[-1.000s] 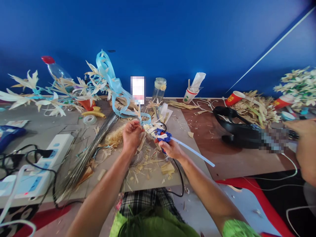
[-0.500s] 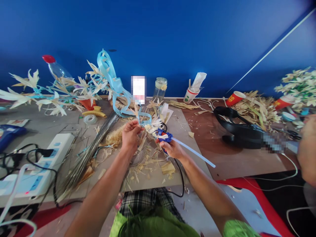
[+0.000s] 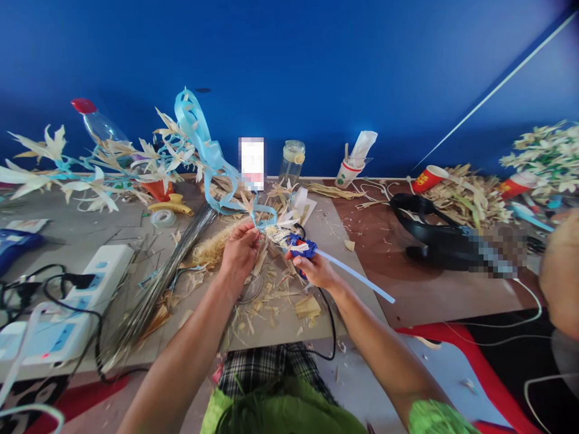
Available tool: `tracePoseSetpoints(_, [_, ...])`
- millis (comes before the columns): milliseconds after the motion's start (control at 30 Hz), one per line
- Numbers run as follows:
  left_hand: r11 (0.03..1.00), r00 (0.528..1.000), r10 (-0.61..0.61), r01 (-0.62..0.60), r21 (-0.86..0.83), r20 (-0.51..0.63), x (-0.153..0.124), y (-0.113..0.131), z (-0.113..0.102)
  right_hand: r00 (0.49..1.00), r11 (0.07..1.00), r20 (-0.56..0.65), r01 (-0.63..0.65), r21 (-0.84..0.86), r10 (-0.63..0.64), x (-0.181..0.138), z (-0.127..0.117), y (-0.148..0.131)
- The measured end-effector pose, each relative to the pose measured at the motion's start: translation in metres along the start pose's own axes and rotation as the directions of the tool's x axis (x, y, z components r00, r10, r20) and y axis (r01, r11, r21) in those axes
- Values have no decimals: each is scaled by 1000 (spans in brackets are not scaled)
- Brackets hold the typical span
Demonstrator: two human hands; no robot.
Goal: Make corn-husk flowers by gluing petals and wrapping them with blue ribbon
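Observation:
My right hand [image 3: 316, 270] is closed around a blue hot glue gun [image 3: 302, 246], with a long translucent glue stick [image 3: 357, 277] jutting from its back end. The gun's nozzle points left, towards a small pale husk flower [image 3: 283, 230] beside my left fingers. My left hand [image 3: 242, 247] is closed in a pinch on a thin stem wrapped in light blue ribbon [image 3: 262, 222]. Loops of that ribbon rise up and to the left, near a long spray of pale husk flowers [image 3: 94, 187]. The exact pinch point is partly hidden by my fingers.
Left of my hands lie a bundle of thin wires [image 3: 176, 259], a tape roll [image 3: 163, 218] and a white power strip [image 3: 85, 301] with cables. A clear jar [image 3: 292, 161] and a paper cup [image 3: 347, 173] stand behind. Another person's arm [image 3: 561, 271] is at the right.
The view has shifted slightly, so things at the left sit a little further left. My left hand has turned slightly at the stem; the glue gun stays almost in place.

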State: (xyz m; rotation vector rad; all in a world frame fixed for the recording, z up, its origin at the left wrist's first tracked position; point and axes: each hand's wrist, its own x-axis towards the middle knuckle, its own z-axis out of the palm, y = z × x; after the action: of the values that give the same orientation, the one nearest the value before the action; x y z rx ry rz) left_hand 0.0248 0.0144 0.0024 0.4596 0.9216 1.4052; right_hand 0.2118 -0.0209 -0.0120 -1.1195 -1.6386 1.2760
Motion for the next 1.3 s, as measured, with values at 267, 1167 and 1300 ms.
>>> tracePoseSetpoints(267, [997, 999, -41, 39, -61, -24, 0, 0, 2, 1000, 999, -6, 25, -27, -25, 2, 0, -4])
tracePoseSetpoints(1167, [951, 966, 248, -228, 210, -73, -2, -7, 5, 1000, 1000, 10, -11, -18, 11, 1, 0, -4])
tracePoseSetpoints(1300, [935, 959, 273, -247, 256, -72, -4, -7, 7, 997, 998, 20, -69, -14, 69, 1, 1, -3])
